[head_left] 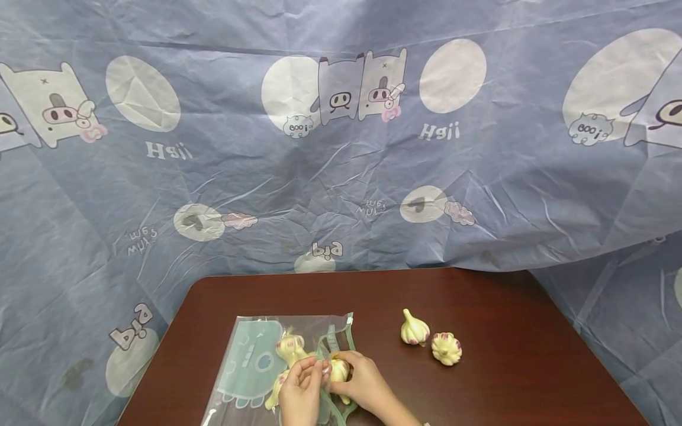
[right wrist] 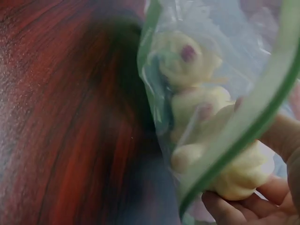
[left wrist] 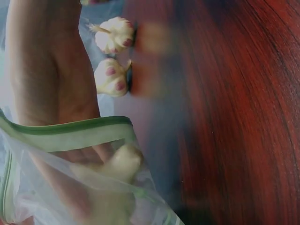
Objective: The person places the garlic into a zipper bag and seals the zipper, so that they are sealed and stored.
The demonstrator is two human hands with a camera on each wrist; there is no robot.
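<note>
A clear zip bag [head_left: 250,361] with a teal cartoon print lies at the table's front left, its mouth edged in green. Pale garlic bulbs with purple spots, such as this garlic bulb [head_left: 290,348], are inside. At the mouth, my left hand [head_left: 301,393] pinches the bag's edge with curled fingers. My right hand [head_left: 364,381] holds another garlic bulb [right wrist: 243,173] between thumb and fingers, in the bag's mouth. In the left wrist view, the right hand [left wrist: 70,93] reaches past the bag's green strip [left wrist: 75,125], and the film partly veils its fingers.
To the right on the dark red-brown table [head_left: 495,319] sit two loose garlic bulbs, one upright bulb [head_left: 414,328] and one bulb [head_left: 446,348] with its top turned to view. A blue cartoon-printed cloth [head_left: 341,171] hangs behind the table and along its sides.
</note>
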